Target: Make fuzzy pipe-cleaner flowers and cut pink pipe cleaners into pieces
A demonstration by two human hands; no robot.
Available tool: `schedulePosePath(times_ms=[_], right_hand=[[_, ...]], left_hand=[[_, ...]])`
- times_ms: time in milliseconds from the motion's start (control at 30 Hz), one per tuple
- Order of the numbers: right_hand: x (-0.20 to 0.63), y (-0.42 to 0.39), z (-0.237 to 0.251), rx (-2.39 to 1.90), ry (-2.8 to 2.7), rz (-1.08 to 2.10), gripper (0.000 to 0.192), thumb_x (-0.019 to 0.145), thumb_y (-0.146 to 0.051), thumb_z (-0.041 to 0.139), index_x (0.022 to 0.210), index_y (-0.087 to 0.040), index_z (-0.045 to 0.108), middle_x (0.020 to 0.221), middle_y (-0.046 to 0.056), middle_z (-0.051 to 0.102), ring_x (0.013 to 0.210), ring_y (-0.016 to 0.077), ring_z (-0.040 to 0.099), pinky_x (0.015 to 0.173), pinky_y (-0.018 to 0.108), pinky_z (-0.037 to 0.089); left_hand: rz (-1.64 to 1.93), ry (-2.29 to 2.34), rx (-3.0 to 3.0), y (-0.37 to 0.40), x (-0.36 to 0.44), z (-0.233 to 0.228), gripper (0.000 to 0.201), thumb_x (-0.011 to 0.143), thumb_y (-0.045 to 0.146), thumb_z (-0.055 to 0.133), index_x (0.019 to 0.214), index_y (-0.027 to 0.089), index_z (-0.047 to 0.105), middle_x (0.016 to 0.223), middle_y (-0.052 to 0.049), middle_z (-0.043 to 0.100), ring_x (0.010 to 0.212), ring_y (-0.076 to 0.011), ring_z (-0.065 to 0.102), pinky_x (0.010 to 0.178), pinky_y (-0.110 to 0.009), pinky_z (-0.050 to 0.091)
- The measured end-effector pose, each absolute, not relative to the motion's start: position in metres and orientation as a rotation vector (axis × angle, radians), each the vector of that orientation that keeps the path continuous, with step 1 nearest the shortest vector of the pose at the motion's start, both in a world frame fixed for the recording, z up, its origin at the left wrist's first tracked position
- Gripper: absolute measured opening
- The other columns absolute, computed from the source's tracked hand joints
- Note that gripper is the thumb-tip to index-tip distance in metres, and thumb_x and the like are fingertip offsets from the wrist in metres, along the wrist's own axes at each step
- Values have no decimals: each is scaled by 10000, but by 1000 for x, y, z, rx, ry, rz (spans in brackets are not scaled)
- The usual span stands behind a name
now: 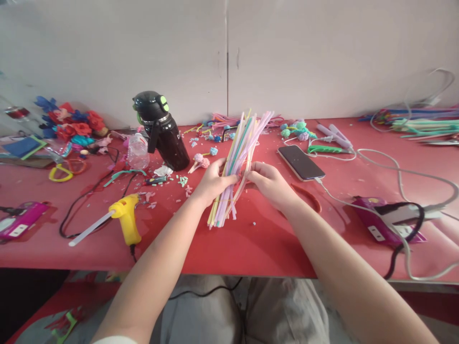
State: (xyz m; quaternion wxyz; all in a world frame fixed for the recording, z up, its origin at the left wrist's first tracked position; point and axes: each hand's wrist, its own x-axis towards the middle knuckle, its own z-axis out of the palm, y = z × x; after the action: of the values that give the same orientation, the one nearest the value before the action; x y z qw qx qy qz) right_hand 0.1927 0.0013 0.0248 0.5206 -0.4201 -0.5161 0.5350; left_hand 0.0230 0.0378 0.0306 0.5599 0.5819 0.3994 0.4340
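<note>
A bundle of long pastel pipe cleaners, in lilac, yellow, pink and teal, stands tilted above the red table in the middle of the head view. My left hand is closed around its middle from the left, thumb across the front. On the right side of the bundle, my right hand pinches a pale pink pipe cleaner between thumb and fingers. That strand slants away from the others at its lower end. Part of each hand's fingers is hidden behind the bundle.
A black bottle and a yellow glue gun are on the left, with yellow-handled scissors. At right lie a phone on a white cable, a purple power strip and more pipe cleaners. Small scraps litter the red table.
</note>
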Motion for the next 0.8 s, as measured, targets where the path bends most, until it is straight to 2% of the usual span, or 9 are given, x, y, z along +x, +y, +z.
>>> schedulePosePath(times_ms=[67, 200, 267, 433, 533, 667, 733, 800], right_hand=[[193, 1, 26, -971, -1160, 1316, 178, 738, -315, 762, 783, -191, 642, 824, 33, 708, 762, 174, 675, 803, 366, 569], [196, 1, 30, -880, -1010, 1419, 205, 679, -285, 824, 727, -190, 650, 743, 6, 644, 704, 138, 610, 718, 306, 533], [198, 1, 33, -804, -970, 1474, 219, 695, -305, 849, 746, -180, 677, 717, -5, 596, 677, 118, 568, 664, 269, 494], [206, -1, 43, -659, -831, 1385, 281, 791, -394, 865, 819, -169, 699, 633, -66, 396, 552, 70, 379, 524, 218, 355], [214, -2, 52, -612, -736, 1305, 215, 874, -312, 791, 787, -178, 647, 608, -83, 323, 505, 67, 280, 492, 221, 303], [229, 0, 61, -522, -582, 1176, 239, 1019, -175, 532, 788, -172, 592, 587, -87, 290, 473, 73, 207, 473, 228, 257], [233, 3, 60, -617, -527, 1017, 269, 1031, -148, 471, 786, -174, 582, 575, -81, 331, 463, 70, 244, 475, 235, 248], [233, 6, 55, -823, -569, 785, 241, 1010, -168, 510, 785, -173, 596, 565, -66, 411, 464, 71, 331, 480, 245, 259]], left_hand=[[1067, 1007, 1416, 38, 25, 30, 494, 642, 157, 810, 1114, 167, 662, 1087, -86, 751, 984, -238, 709, 831, -329, 557], [1157, 1116, 1460, 40, 26, 29, 190, 786, 173, 690, 973, 168, 655, 872, -40, 706, 714, -162, 681, 661, -285, 550], [1209, 1162, 1443, 43, 23, 28, 101, 821, 179, 648, 921, 169, 646, 788, -24, 676, 639, -145, 654, 608, -270, 534], [1296, 1264, 1331, 53, 13, 23, 89, 827, 199, 623, 904, 172, 659, 771, -31, 686, 593, -125, 606, 544, -245, 490], [1341, 1240, 1252, 58, 9, 21, 121, 812, 174, 612, 931, 176, 637, 844, -35, 717, 561, -100, 571, 508, -230, 448], [1350, 1255, 1156, 61, 8, 21, 134, 797, 144, 598, 927, 164, 618, 851, -28, 719, 528, -82, 546, 481, -220, 425], [1347, 1234, 1135, 61, 8, 23, 129, 808, 154, 604, 936, 157, 623, 879, -38, 736, 548, -84, 569, 505, -221, 461], [1355, 1176, 1127, 60, 9, 25, 120, 825, 184, 619, 937, 150, 641, 933, -56, 760, 576, -88, 598, 528, -222, 490]])
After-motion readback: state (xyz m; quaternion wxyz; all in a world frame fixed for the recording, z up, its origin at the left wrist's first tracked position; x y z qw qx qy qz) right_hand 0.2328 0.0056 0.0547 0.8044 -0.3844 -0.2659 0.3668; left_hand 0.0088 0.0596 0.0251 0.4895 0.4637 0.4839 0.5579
